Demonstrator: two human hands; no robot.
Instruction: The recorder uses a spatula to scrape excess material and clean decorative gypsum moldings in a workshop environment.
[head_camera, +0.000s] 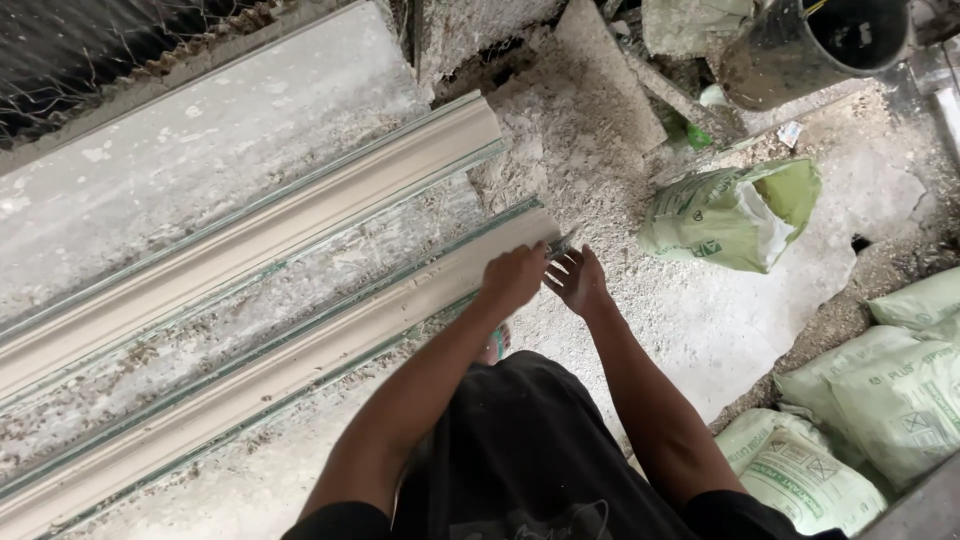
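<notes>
Left hand: the left hand (514, 276) is curled shut around a thin grey metal blade (560, 243), pressing it against the end of the nearer moulding, a grip that suits scraping along the end face.
Right hand: the right hand (580, 281) is open, fingers spread, palm just beside the blade tip at the same end, as if to steady or catch.
Nearer moulding: the long cream plaster cornice strip (300, 355) lies in a glass-edged mould, its end at the bench's near right corner.
Farther moulding: a second cream plaster cornice strip (260, 235) lies parallel, toward the bench's far edge.
Bench: the long grey dust-caked casting bench (180, 160) is crusted with plaster.
Floor: the concrete floor (720, 320) is covered in white crumbs.
Surroundings: an opened pale green sack (730, 215), stacked green sacks (880, 400) and a dark bucket (810, 45) stand near.
</notes>
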